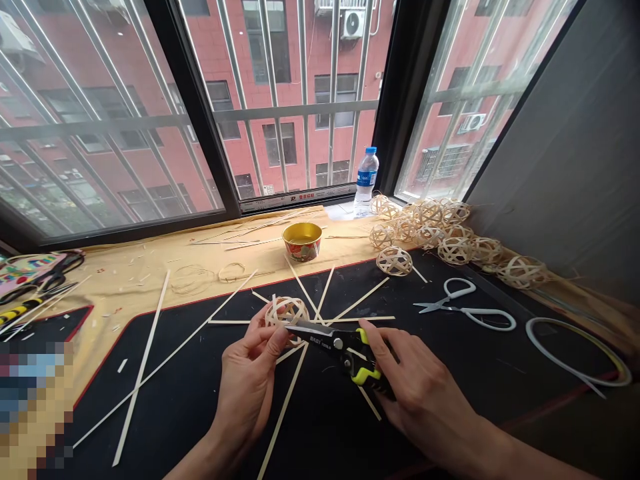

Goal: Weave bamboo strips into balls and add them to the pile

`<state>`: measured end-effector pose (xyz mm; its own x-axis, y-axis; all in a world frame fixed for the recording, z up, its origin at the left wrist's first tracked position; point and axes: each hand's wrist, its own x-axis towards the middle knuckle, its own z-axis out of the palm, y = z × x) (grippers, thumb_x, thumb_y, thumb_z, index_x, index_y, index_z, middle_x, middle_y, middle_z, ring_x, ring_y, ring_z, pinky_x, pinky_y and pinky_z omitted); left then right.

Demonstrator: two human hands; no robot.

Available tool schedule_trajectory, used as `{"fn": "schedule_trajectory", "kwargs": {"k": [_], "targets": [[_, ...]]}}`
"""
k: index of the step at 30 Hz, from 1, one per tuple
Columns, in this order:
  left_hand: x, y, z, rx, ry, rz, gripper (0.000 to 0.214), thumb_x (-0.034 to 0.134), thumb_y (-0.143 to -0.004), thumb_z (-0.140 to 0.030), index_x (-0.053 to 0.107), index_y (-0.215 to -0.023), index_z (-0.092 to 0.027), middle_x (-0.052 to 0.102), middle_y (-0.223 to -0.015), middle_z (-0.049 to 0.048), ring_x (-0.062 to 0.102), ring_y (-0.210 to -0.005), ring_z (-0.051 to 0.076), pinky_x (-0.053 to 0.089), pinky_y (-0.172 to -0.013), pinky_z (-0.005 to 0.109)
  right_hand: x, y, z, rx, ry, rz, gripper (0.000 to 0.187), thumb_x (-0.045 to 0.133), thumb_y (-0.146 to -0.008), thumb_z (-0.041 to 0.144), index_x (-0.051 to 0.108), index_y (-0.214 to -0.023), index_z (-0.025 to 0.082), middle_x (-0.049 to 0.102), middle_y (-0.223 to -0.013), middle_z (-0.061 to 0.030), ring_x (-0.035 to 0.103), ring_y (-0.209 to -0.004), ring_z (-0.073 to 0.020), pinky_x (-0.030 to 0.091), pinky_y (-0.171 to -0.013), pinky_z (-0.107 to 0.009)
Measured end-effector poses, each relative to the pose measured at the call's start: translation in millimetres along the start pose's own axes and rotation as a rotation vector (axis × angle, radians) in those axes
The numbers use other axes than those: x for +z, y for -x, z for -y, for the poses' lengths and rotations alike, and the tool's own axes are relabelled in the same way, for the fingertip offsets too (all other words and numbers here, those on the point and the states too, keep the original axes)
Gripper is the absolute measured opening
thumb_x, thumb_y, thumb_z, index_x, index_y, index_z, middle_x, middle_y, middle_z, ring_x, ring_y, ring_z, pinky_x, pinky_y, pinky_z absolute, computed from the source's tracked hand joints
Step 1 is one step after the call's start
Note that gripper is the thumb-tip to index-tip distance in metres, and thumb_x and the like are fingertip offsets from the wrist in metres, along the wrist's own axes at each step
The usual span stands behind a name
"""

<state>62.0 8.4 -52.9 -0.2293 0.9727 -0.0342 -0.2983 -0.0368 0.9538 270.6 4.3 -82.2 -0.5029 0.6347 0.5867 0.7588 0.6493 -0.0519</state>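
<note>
My left hand [249,377] pinches a small woven bamboo ball [287,312] just above the black mat [200,373]. Loose strip ends stick out of the ball. My right hand [417,390] grips the black and yellow-green handles of a pair of snips [340,348]. The snips' blades point left and touch the lower right side of the ball. Several long thin bamboo strips [145,363] lie fanned out on the mat around both hands.
A heap of finished woven balls [440,230] lies at the back right by the window. White scissors [467,308] and a coiled strip [575,350] rest right of my hands. A yellow bowl [302,241] and a water bottle [367,181] stand farther back. Tools [30,287] lie at the left edge.
</note>
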Motion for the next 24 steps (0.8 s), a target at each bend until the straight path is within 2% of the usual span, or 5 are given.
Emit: {"fn": "schedule_trajectory", "kwargs": {"k": [5, 14, 20, 24], "targets": [[-1.0, 0.4, 0.6, 0.027, -0.013, -0.006, 0.016, 0.08, -0.065, -0.032, 0.076, -0.067, -0.016, 0.055, -0.134, 0.0125, 0.036, -0.135, 0.033, 0.035, -0.11, 0.044, 1.9, 2.6, -0.1, 0.023, -0.073, 0.039, 0.057, 0.047, -0.08, 0.01, 0.035, -0.136, 0.008, 0.06, -0.09, -0.0128, 0.058, -0.074, -0.0225, 0.053, -0.062, -0.034], [-0.9, 3.0, 0.8, 0.057, -0.041, 0.006, 0.014, 0.079, -0.066, -0.031, 0.075, -0.065, -0.018, 0.055, -0.134, 0.0119, 0.035, -0.135, 0.031, 0.027, -0.113, 0.044, -3.3, -0.2, -1.8, -0.031, -0.003, 0.014, 0.065, 0.04, -0.067, -0.001, 0.037, -0.132, 0.002, 0.058, -0.083, -0.0123, 0.057, -0.07, -0.0216, 0.054, -0.058, -0.034], [-2.6, 1.0, 3.8, 0.083, -0.091, 0.023, 0.016, 0.077, -0.068, -0.034, 0.076, -0.068, -0.018, 0.05, -0.138, 0.0124, 0.035, -0.135, 0.033, 0.027, -0.113, 0.044, 2.1, 4.8, -3.9, -0.017, -0.01, 0.0, 0.068, 0.039, -0.066, -0.002, 0.035, -0.134, 0.003, 0.057, -0.08, -0.0105, 0.057, -0.068, -0.0212, 0.055, -0.057, -0.033], [-2.8, -1.7, 5.8, 0.074, -0.106, 0.031, 0.015, 0.078, -0.068, -0.033, 0.077, -0.069, -0.017, 0.053, -0.134, 0.013, 0.034, -0.136, 0.032, 0.027, -0.114, 0.043, 2.3, 9.2, -5.6, -0.018, -0.05, 0.017, 0.064, 0.039, -0.07, -0.002, 0.035, -0.133, 0.003, 0.058, -0.082, -0.0105, 0.058, -0.068, -0.0197, 0.055, -0.058, -0.03]]}}
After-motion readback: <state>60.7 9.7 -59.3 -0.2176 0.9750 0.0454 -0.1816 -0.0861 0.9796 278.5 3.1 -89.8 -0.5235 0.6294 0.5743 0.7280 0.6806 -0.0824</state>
